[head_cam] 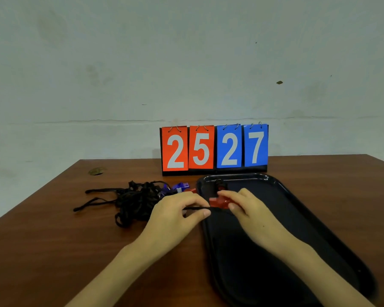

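Brown table (53, 251) against pale wall (186, 63). Black tray (235, 262), right side: one corded whistle (220, 186) lies at far end. Over the tray, red whistle (218, 201) is pinched by right hand (251, 209), its cord (197, 208) by left hand (177, 212).

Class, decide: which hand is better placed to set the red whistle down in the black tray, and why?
Right. The right hand holds the red whistle above the black tray; the left hand only pinches the black cord at the tray's edge.

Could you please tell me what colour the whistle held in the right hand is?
The whistle is red, seen best in the head view.
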Demonstrator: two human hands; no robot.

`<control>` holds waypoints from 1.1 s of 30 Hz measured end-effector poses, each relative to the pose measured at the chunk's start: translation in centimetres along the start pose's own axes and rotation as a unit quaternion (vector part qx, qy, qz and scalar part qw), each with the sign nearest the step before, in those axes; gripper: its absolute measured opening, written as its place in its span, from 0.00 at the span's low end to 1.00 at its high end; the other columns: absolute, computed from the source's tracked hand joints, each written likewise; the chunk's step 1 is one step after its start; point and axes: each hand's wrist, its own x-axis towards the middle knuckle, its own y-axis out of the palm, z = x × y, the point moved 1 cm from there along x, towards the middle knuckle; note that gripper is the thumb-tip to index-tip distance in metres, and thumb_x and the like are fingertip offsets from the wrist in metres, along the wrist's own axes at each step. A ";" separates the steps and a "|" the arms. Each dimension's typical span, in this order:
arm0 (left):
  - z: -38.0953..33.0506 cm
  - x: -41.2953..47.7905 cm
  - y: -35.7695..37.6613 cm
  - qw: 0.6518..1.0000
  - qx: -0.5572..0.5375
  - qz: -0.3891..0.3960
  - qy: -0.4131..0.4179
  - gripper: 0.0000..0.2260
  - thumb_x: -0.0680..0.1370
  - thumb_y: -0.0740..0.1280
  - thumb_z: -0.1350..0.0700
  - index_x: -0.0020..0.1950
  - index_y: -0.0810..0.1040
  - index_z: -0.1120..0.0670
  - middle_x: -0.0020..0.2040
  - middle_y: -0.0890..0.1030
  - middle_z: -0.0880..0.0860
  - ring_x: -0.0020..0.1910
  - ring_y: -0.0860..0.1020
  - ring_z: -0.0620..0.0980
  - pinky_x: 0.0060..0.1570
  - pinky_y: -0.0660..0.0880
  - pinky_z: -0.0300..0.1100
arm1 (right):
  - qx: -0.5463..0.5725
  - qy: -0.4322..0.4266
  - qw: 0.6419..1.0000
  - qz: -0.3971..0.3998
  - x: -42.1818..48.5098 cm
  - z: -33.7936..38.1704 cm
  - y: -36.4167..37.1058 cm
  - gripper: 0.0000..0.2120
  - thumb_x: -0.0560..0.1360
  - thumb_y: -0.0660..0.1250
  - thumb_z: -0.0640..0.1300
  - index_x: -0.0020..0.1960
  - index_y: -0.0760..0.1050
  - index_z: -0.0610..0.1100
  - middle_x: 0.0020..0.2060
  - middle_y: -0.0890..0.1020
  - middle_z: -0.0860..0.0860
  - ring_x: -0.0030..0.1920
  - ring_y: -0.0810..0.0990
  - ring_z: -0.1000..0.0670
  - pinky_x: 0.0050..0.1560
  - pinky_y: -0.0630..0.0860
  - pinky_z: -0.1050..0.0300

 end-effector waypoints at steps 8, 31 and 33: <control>-0.2 0.3 -0.9 0.995 -0.046 -0.087 0.033 0.07 0.75 0.67 0.53 0.46 0.78 0.40 0.46 0.80 0.37 0.49 0.77 0.35 0.49 0.72 0.27 | 0.156 -0.036 0.984 0.077 -0.5 1.4 0.1 0.05 0.73 0.68 0.41 0.45 0.80 0.50 0.36 0.83 0.53 0.39 0.82 0.57 0.49 0.78 0.65; -1.2 -0.8 2.1 0.985 -0.075 0.131 -0.081 0.08 0.81 0.57 0.51 0.49 0.75 0.47 0.27 0.75 0.47 0.26 0.72 0.38 0.32 0.69 0.29 | 0.132 0.036 0.972 -0.192 -1.2 2.0 0.3 0.08 0.70 0.72 0.43 0.44 0.77 0.55 0.37 0.80 0.62 0.41 0.79 0.63 0.43 0.74 0.70; -1.1 -0.9 1.9 0.989 -0.056 0.123 -0.064 0.09 0.79 0.60 0.49 0.45 0.76 0.49 0.27 0.76 0.46 0.29 0.75 0.39 0.43 0.75 0.36 | 0.040 -0.013 0.981 -0.189 -1.3 1.9 0.5 0.07 0.69 0.72 0.44 0.46 0.79 0.52 0.39 0.80 0.62 0.41 0.78 0.62 0.44 0.74 0.70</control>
